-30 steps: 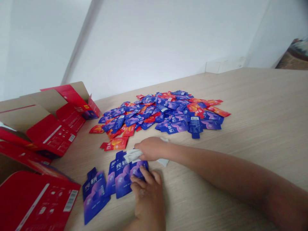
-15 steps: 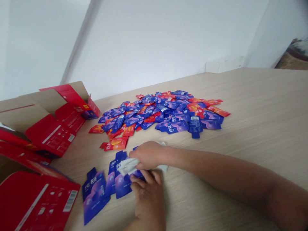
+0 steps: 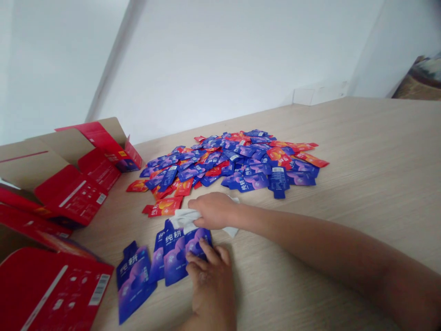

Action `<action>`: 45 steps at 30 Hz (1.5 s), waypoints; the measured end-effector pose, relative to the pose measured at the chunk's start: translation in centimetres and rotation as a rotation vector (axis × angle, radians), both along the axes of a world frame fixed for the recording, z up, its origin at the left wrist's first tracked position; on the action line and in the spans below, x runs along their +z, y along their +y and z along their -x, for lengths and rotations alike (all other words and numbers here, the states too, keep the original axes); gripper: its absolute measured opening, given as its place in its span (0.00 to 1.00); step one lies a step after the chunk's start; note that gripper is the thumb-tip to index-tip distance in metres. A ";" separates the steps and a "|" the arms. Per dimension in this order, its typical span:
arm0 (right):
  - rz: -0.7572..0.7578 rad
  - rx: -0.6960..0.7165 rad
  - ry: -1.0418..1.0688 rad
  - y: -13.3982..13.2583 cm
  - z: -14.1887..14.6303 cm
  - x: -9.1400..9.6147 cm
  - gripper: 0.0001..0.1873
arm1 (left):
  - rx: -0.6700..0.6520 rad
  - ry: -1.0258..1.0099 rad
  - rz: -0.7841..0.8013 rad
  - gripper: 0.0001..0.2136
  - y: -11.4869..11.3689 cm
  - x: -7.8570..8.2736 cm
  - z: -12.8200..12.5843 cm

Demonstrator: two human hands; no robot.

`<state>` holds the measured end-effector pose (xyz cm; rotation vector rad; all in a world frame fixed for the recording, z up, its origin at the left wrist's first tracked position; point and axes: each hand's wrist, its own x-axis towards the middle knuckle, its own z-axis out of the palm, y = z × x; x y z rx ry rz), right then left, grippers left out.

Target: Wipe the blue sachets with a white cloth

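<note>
My right hand is closed on a crumpled white cloth, with more white showing past its wrist. It sits at the top ends of several overlapping blue-purple pouches and hides part of them. My left hand lies with fingers apart on the rightmost blue pouch, pressing it against the table. Left of that, a second blue pouch partly covers a third pouch. Another blue pouch lies separately, nearer the boxes.
A wide heap of blue and red-orange pouches spreads across the wooden table. One red pouch lies at its near edge. Open red cardboard boxes line the left side. A white box stands at the back by the wall.
My right hand and the cloth have slid away from me, from the middle of the blue pouches to their top ends, uncovering the printing. My left hand has stayed nearly still.
</note>
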<state>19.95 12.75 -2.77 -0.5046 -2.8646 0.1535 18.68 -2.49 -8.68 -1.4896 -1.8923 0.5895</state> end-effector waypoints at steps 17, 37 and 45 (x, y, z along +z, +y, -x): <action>0.004 -0.172 -0.039 1.7 -0.2 -0.6 0.19 | 0.014 -0.001 -0.024 0.16 0.0 -0.3 -0.1; 0.032 -0.154 -0.102 1.5 0.0 -0.8 0.21 | 0.036 -0.024 -0.006 0.16 0.1 -0.1 -0.2; 0.024 -0.018 -0.002 -0.8 0.0 0.6 0.21 | -0.003 -0.026 -0.026 0.16 0.0 0.1 -0.2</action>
